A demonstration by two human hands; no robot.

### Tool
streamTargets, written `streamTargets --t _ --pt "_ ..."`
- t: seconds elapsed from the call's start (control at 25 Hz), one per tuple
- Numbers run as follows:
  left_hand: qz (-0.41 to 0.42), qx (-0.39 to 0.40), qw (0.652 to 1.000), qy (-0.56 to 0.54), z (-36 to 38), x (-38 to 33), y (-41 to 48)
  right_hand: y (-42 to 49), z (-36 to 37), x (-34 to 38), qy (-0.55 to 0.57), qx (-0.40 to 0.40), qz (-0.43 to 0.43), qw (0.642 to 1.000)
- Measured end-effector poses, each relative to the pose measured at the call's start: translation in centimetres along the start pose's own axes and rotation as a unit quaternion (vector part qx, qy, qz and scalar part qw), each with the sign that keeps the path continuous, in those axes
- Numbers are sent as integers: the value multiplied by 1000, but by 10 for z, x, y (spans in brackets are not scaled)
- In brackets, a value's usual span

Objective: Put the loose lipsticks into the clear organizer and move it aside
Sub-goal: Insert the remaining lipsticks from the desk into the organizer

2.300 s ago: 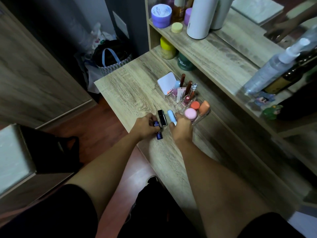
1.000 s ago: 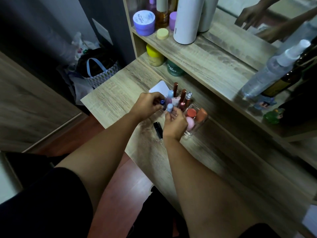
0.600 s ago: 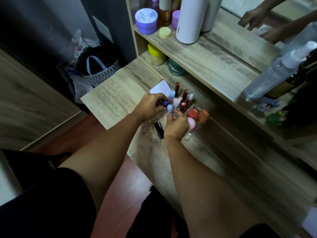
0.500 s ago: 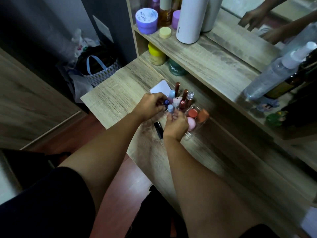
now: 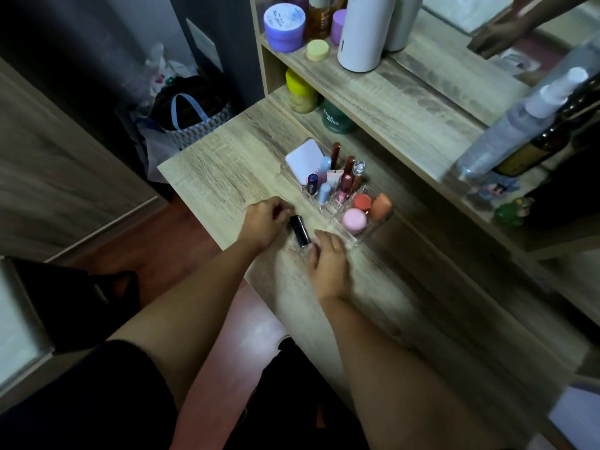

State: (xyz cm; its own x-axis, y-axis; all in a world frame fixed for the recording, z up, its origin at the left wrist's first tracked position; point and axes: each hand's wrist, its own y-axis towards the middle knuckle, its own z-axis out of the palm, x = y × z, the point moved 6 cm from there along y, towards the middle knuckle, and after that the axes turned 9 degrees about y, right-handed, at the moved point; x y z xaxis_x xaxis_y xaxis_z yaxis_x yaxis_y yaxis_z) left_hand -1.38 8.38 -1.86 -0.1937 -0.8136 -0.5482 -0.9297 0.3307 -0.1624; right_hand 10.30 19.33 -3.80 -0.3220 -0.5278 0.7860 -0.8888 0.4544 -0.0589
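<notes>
A black lipstick (image 5: 299, 230) lies flat on the wooden desk (image 5: 220, 177), just in front of the clear organizer (image 5: 357, 237). The organizer holds a dark blue lipstick (image 5: 312, 184), a light blue lipstick (image 5: 324, 192), several upright tubes, a white compact (image 5: 303, 159) and round pink and orange items. My left hand (image 5: 266, 222) rests beside the black lipstick's left side, fingers curled and touching its top end. My right hand (image 5: 328, 263) lies on the desk at the lipstick's near end, fingertips next to it.
A shelf unit (image 5: 406, 102) stands behind the organizer with a white bottle (image 5: 363, 30), purple jar (image 5: 285, 26), yellow jar (image 5: 300, 90) and green jar (image 5: 336, 116). A spray bottle (image 5: 513, 125) stands at right. A bag (image 5: 191, 115) sits on the floor beyond the desk's left edge.
Both hands have left the organizer and come down to the black lipstick on the desk. The dark blue and light blue lipsticks now stand in the organizer.
</notes>
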Motion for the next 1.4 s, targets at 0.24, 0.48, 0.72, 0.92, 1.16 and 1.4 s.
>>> streamTargets --t 0.24,0.48,0.72,0.92,1.16,1.4 --pt "-64 31 997 10 24 -4 -4 -17 19 -25 -169 149 -81 971" --pt "-128 34 991 -28 22 -1 4 -20 20 -31 -209 118 -113 964" --pt "-240 108 871 -415 24 0 -18 -20 22 -34 -218 137 -113 960" --pt "-239 140 819 -502 22 -3 -27 -21 22 -34 -218 143 -112 959" --pt "-132 140 869 -455 0 -7 -13 -21 23 -35 -220 137 -109 960" --pt "101 84 985 -108 -33 -46 0 -21 20 -33 -215 126 -113 962"
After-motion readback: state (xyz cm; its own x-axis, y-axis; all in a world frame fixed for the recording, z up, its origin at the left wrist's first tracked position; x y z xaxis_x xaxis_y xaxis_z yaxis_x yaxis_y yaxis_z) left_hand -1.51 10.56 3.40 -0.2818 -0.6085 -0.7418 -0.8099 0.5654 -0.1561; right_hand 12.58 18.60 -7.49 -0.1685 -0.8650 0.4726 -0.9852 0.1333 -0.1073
